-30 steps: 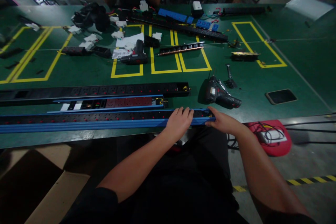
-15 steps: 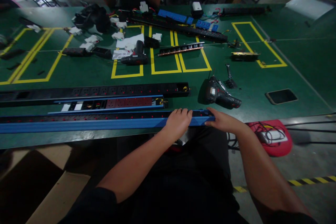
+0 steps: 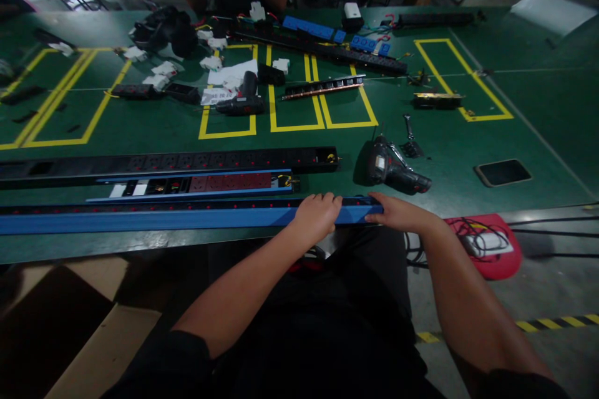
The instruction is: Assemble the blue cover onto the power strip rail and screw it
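Tight gap, blue strip (image 3: 187, 221) to drill (image 3: 395, 172)

Both bare arms are stretching forward from the body and converging. I'm seeing the left forearm (image 3: 248, 290) slanting up and inward, its wrist (image 3: 299, 237) running nearly straight into the left hand (image 3: 318, 215), which is lying back uppermost with its fingers (image 3: 324, 198) curling forward and down in a grip. Just beside it, the right hand (image 3: 397, 212) is pointing leftward from the right forearm (image 3: 463, 287), gripping between thumb (image 3: 373, 219) and fingers, the thumb sitting nearer the body.
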`<state>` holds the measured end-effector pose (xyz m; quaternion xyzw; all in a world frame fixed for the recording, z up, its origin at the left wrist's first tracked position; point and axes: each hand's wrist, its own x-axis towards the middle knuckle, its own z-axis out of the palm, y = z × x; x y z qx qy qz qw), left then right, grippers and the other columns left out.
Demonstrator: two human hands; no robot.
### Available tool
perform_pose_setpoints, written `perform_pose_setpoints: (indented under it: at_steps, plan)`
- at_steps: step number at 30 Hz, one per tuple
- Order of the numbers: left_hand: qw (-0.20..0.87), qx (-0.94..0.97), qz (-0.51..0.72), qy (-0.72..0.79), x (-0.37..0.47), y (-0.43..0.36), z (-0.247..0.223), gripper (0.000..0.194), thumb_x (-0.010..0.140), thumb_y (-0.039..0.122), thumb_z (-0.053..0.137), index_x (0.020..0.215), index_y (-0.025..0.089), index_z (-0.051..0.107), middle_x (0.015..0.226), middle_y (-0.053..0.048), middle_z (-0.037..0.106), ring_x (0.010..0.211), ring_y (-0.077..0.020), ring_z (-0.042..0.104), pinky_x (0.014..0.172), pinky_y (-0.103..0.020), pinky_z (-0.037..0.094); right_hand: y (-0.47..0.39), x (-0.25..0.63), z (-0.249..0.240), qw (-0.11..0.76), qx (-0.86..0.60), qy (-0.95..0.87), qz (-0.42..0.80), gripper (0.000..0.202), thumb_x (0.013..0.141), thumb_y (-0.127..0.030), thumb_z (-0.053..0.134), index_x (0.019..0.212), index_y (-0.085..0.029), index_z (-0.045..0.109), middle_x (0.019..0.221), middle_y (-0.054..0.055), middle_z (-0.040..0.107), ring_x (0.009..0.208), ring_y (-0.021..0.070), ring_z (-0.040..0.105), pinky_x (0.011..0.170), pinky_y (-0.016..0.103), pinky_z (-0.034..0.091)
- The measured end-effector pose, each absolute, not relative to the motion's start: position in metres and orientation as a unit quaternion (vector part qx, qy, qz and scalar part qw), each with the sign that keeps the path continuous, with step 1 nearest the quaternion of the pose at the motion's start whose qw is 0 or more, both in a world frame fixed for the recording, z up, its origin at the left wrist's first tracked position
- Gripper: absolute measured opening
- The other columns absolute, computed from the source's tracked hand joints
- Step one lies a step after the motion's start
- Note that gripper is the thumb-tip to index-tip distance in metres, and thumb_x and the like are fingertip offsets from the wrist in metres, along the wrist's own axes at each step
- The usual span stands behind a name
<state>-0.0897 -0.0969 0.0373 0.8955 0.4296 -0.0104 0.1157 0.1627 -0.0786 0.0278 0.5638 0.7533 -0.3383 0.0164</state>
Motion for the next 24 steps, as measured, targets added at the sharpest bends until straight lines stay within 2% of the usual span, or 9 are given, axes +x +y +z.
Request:
perform_pose_setpoints:
  at_steps: [19, 24]
  plan:
    - [0.145, 0.899, -0.016, 0.412, -0.095, -0.089, 0.033, 0.057, 0.076, 0.029, 0.074, 0.127, 0.012, 0.053, 0.115, -0.013, 0.065, 0.102, -0.0255, 0.064, 0.086, -0.037, 0.050, -0.068, 0.163, 0.033, 0.051, 0.542, 0.743, -0.390, 0.063, 0.079, -0.051, 0.068, 0.130, -0.015, 0.059, 0.118, 0.014, 0.069, 0.101, 0.0282, 0.065, 0.088, 0.037, 0.050]
    - [0.136, 0.899, -0.009, 0.415, -0.096, -0.089, 0.031, 0.058, 0.075, 0.032, 0.075, 0.126, 0.014, 0.054, 0.115, -0.011, 0.065, 0.102, -0.0257, 0.064, 0.086, -0.036, 0.050, -0.065, 0.160, 0.039, 0.061, 0.548, 0.724, -0.414, 0.060, 0.079, -0.050, 0.069, 0.128, -0.017, 0.062, 0.110, 0.012, 0.071, 0.098, 0.0278, 0.065, 0.086, 0.037, 0.050]
